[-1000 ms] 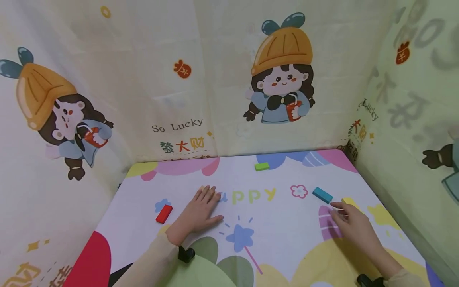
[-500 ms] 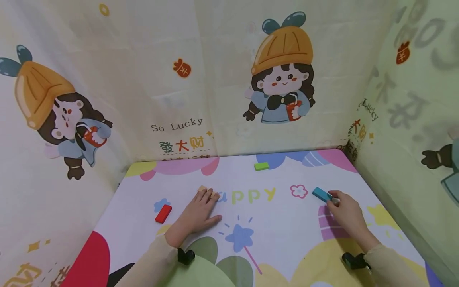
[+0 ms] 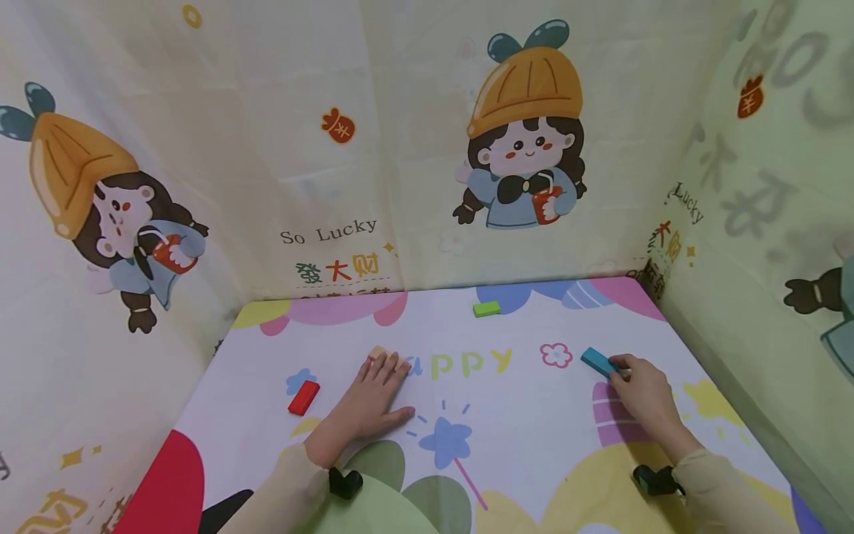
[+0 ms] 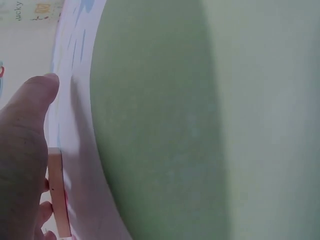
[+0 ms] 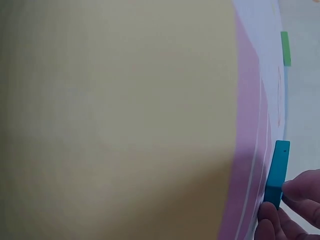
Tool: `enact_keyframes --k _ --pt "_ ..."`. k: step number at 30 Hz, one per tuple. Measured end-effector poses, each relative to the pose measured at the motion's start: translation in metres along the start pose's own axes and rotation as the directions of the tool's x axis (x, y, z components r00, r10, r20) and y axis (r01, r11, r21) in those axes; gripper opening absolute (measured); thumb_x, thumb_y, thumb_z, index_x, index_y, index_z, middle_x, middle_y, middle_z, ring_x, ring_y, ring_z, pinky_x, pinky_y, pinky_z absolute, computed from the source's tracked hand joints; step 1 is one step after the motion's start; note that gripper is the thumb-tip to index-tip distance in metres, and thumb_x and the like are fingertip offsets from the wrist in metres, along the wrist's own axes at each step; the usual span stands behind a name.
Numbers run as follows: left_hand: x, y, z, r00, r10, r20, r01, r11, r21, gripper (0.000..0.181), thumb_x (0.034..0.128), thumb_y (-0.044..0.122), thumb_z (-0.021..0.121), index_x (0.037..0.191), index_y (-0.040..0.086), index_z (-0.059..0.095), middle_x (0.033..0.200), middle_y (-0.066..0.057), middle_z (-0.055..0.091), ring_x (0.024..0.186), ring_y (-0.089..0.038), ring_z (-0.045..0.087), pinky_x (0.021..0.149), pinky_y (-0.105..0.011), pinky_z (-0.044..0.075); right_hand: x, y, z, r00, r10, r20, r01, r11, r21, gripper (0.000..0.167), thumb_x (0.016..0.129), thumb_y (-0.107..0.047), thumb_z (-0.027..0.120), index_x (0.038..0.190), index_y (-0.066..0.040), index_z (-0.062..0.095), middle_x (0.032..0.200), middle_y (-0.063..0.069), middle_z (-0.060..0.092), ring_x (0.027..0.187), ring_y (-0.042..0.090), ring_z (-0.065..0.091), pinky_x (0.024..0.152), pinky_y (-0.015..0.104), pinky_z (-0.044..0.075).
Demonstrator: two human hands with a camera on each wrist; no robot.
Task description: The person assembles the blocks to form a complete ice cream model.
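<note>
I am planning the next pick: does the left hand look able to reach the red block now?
Probably yes: the red block lies to the left of the left hand, with nothing visible between them, though that hand touches the beige block.

Thin, matt printed cloth with faint creases forms the backdrop (image 3: 414,163) across the upper frame. Below, the printed table cover (image 3: 514,423) looks smooth and matt. The teal block (image 3: 596,360) at centre right, red block (image 3: 304,398) at lower left and green block (image 3: 487,309) near the centre look smooth and painted; the tan block (image 3: 378,351) resembles bare wood. The cream sleeves (image 3: 283,489) are soft, matt cloth.
</note>
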State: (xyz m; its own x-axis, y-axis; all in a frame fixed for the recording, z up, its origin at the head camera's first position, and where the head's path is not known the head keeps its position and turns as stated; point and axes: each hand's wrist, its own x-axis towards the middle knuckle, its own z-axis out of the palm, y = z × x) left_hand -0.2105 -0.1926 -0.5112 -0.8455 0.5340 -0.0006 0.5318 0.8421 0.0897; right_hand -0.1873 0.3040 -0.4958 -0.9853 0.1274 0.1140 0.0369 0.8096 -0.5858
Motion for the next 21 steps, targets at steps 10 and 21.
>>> enact_keyframes --k 10,21 --pt "-0.01 0.009 0.005 0.996 0.085 -0.029 -0.086 0.996 -0.025 0.089 0.0979 0.062 0.055 0.164 0.009 0.027 0.17 -0.019 0.023 0.158 -0.041 0.018 0.123 -0.066 0.019 -0.002 0.0 0.002 1.0 -0.005 -0.021 0.005 1.0 0.006 0.034 0.097 -0.01 0.061 0.125 0.01 0.063 0.106 0.031 0.07 0.091 0.041 0.069 0.065 0.04 0.053" --pt "-0.019 0.032 0.005 0.991 0.136 0.014 -0.135 0.99 -0.04 0.089 0.0985 0.065 0.052 0.165 0.012 0.025 0.172 -0.016 0.019 0.16 -0.038 0.014 0.124 -0.063 0.019 -0.002 -0.001 0.005 1.0 0.031 0.003 -0.031 0.999 0.033 0.036 0.096 -0.011 0.062 0.125 0.01 0.062 0.106 0.031 0.069 0.086 0.035 0.067 0.06 0.03 0.048"
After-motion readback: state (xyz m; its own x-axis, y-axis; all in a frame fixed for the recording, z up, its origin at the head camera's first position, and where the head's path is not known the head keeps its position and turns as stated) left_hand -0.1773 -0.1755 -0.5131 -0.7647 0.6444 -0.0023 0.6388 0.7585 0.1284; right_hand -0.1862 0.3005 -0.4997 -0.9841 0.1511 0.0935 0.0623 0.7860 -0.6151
